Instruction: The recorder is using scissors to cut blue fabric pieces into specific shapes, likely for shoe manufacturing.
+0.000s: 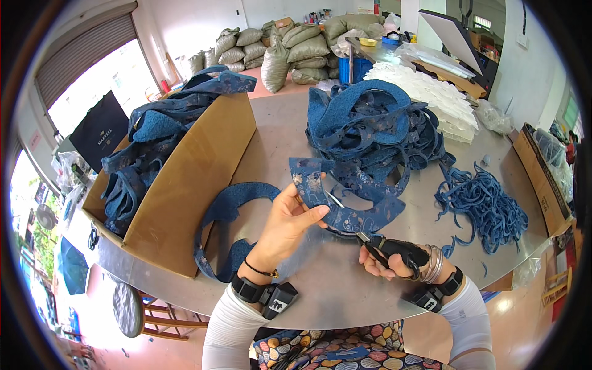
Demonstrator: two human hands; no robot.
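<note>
My left hand (290, 216) pinches a curved blue floral fabric piece (354, 217) between thumb and fingers, holding it up over the metal table. In my right hand (401, 262) are scissors (394, 248) with black-wrapped handles, their blades pointing up and left at the lower edge of the fabric. One blade (333, 198) shows light in the opening of the curve. Whether the blades are closed on the cloth I cannot tell. Just left of my left hand lies another curved blue strip (213, 225), fuzzy side showing. Beyond the held piece rises a large heap of blue fabric strips (370, 117).
A cardboard box (191, 185) filled with blue strips stands at the left. Thin blue trimmings (484, 206) lie in a tangle at the right, near another box (542, 179). White stacked pieces (425, 95) sit at the back. A stool (129, 310) stands below the table's left edge.
</note>
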